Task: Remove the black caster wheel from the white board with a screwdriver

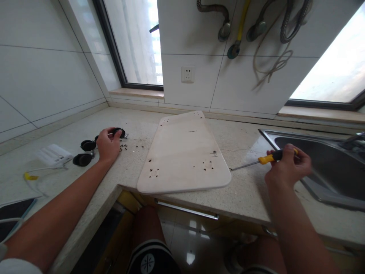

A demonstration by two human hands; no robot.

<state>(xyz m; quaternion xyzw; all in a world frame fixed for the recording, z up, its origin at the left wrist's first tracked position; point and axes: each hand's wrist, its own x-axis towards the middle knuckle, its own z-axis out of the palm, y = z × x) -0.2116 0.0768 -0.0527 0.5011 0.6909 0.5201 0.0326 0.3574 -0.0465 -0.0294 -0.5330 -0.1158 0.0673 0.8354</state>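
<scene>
My left hand (108, 143) has its fingers closed around a black caster wheel (119, 132) over the left part of the counter. Beside it lie more black casters (82, 159), and small dark screws (123, 147) are scattered just to the right. In my right hand (288, 167) is a screwdriver (266, 158) with a yellow and black handle. Its shaft points left, the tip close to the right edge of a pale board (179, 152). Lying flat on the counter, the board has groups of small holes near its corners.
A steel sink (322, 167) is set into the counter at right. At far left are a white box-like item (55, 154), a cable with a yellow tag (30, 176) and a dark glass panel (15, 215). A wall socket (187, 75) and hoses (241, 26) are behind.
</scene>
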